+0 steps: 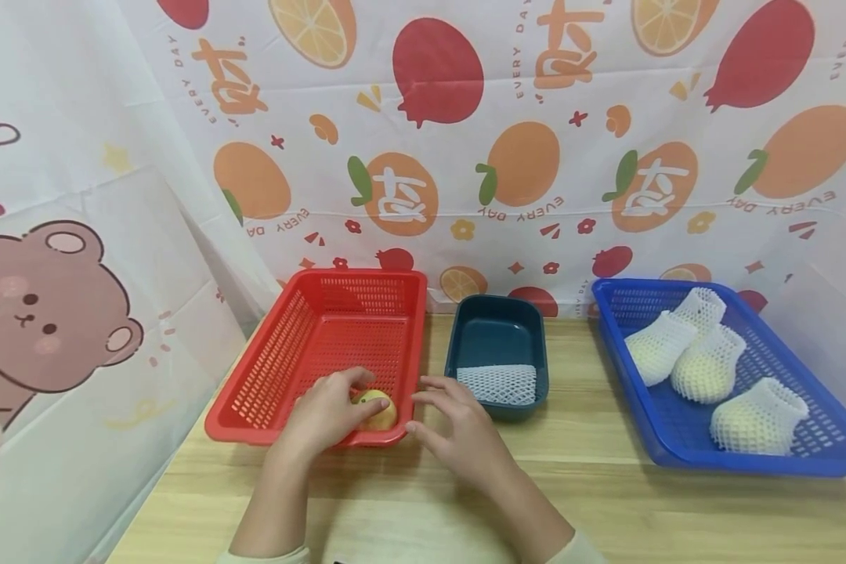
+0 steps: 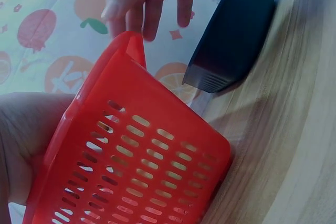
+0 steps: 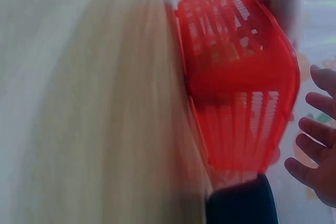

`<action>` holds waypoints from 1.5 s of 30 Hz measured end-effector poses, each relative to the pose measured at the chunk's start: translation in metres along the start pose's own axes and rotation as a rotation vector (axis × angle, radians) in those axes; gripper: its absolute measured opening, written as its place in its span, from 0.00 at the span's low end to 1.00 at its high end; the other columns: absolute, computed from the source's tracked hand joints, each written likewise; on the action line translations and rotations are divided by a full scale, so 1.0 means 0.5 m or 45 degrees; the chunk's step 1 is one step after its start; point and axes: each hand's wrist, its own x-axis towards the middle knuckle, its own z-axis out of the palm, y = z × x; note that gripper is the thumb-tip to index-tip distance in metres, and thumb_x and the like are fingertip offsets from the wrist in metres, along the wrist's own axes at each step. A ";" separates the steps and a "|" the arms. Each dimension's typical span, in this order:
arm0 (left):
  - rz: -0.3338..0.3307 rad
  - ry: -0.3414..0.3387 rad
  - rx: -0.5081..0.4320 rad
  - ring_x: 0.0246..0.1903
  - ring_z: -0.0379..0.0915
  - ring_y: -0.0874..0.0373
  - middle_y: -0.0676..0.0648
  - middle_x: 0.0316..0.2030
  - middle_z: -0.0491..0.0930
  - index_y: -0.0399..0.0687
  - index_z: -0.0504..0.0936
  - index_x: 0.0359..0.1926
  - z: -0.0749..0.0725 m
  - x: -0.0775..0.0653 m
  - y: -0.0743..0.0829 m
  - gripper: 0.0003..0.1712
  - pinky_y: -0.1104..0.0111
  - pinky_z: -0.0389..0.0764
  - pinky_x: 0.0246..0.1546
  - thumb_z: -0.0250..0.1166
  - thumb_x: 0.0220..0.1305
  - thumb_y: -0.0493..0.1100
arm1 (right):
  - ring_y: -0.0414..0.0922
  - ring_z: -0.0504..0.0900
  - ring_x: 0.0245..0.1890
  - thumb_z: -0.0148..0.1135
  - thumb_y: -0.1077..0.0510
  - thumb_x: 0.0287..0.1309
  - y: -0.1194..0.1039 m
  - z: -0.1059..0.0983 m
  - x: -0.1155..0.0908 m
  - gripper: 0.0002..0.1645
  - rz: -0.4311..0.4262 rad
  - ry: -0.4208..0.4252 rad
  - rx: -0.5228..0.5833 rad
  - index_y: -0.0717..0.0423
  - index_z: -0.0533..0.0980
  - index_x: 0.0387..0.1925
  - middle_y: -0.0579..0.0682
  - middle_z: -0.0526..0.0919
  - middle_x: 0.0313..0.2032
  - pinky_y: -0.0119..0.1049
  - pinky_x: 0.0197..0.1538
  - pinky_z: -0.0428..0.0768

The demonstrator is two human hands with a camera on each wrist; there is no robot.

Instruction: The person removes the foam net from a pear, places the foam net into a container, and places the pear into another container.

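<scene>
A round yellow fruit (image 1: 378, 413) lies at the near right corner inside the red basket (image 1: 250, 433); whether it is an apple or a pear I cannot tell. My left hand (image 1: 330, 413) reaches over the near rim and holds this fruit between thumb and fingers. Outside the basket's right wall, my right hand (image 1: 458, 429) has its fingers spread and holds nothing. In the right wrist view the same hand (image 3: 320, 135) is beside the basket, fingers extended. The basket wall (image 2: 152, 156) hides the left fingers in the left wrist view.
A dark teal tray (image 1: 497, 337) with a flat white foam net (image 1: 497, 384) in it stands right of the red basket. Farther right, a blue basket (image 1: 761, 464) holds several pale fruits in white foam nets (image 1: 759, 417). A printed cloth (image 1: 451, 180) hangs behind the wooden table (image 1: 578, 462).
</scene>
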 end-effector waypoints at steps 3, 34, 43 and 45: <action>0.003 0.018 0.011 0.45 0.80 0.52 0.48 0.46 0.84 0.52 0.82 0.53 0.000 -0.001 0.003 0.28 0.47 0.79 0.44 0.72 0.55 0.60 | 0.40 0.70 0.65 0.69 0.44 0.58 0.016 -0.022 -0.007 0.23 0.012 0.048 0.000 0.45 0.81 0.54 0.41 0.75 0.63 0.43 0.64 0.75; 0.734 0.014 -0.307 0.67 0.65 0.59 0.56 0.66 0.71 0.63 0.71 0.67 0.184 0.014 0.272 0.32 0.57 0.73 0.63 0.66 0.63 0.57 | 0.67 0.69 0.63 0.67 0.50 0.61 0.231 -0.483 -0.197 0.32 0.362 0.655 -0.441 0.54 0.72 0.64 0.62 0.72 0.64 0.68 0.62 0.64; 0.860 -0.177 -0.344 0.68 0.63 0.61 0.56 0.68 0.69 0.61 0.69 0.69 0.279 0.039 0.400 0.31 0.60 0.69 0.66 0.63 0.67 0.58 | 0.75 0.54 0.69 0.58 0.41 0.66 0.316 -0.585 -0.262 0.44 0.764 0.546 -0.465 0.59 0.58 0.73 0.73 0.57 0.70 0.75 0.62 0.55; 0.894 -0.189 -0.343 0.68 0.63 0.62 0.56 0.68 0.69 0.61 0.69 0.68 0.295 0.045 0.428 0.31 0.62 0.69 0.66 0.62 0.67 0.57 | 0.76 0.53 0.67 0.57 0.38 0.66 0.332 -0.592 -0.269 0.47 0.827 0.464 -0.457 0.61 0.54 0.74 0.75 0.56 0.70 0.76 0.60 0.56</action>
